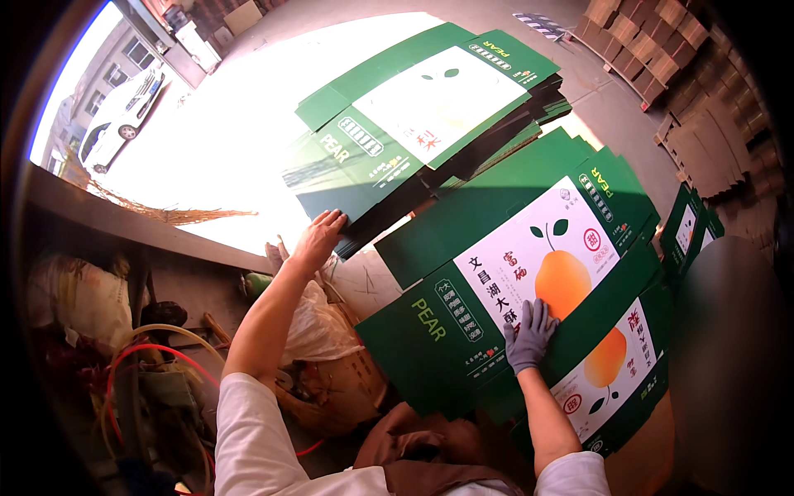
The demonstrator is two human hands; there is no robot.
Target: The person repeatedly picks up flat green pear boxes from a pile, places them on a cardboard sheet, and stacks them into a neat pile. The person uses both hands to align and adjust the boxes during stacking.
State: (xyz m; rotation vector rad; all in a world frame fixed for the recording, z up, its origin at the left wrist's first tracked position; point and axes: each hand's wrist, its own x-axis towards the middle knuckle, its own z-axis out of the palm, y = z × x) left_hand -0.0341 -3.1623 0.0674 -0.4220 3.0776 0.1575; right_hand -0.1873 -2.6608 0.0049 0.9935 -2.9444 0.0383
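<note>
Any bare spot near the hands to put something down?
Little. The right hand lies flat on the near green carton stack; the left hand touches the corner of the far stack. Free: the sunlit concrete floor beyond the left hand, and the floor strip between far stack and brown cardboard piles. Lower left is cluttered with bags and hoses.

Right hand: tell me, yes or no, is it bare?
No: the right hand wears a grey glove as it lies flat on the green carton sheet.

White short sleeves, a brown apron, a grey glove on the right hand (529, 335), left hand (317, 240) bare.
</note>
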